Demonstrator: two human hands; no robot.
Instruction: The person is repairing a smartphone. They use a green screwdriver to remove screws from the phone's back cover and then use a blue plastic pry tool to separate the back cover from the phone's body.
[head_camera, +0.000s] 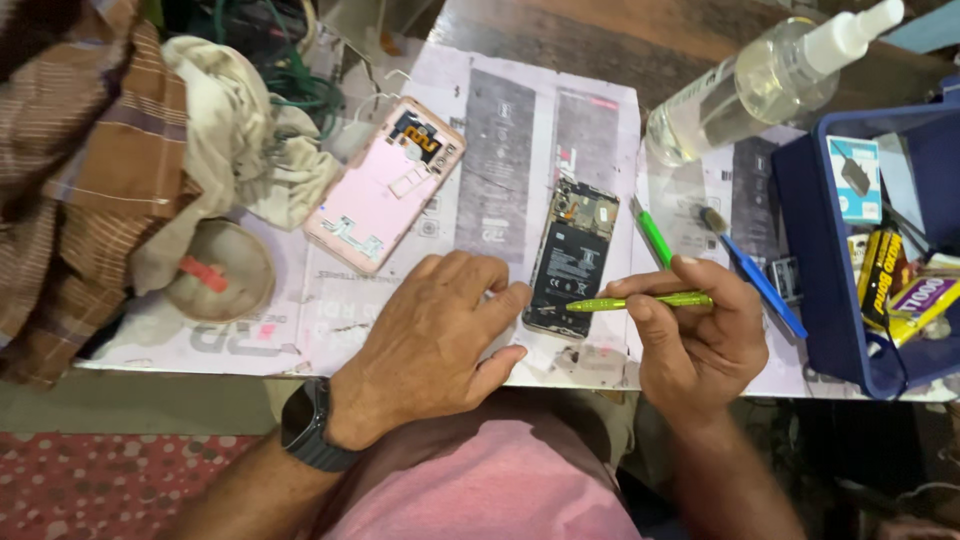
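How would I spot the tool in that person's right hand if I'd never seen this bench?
Find the opened phone with its black battery showing, at the table's near edge. The right hand points a thin screwdriver at its lower end. It is yellow-green, unlike the blue-handled brush nearby.

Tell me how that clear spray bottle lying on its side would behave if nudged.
The spray bottle lies on its round side, so it would probably roll. It looks partly filled with liquid, so likely heavy for its size, the load sloshing. Smooth plastic may feel slippery.

On my desk (560, 40): opened phone (571, 258) at centre, its back cover (383, 187) to the left, spray bottle (760, 85) behind right, parts bin (835, 300) far right.
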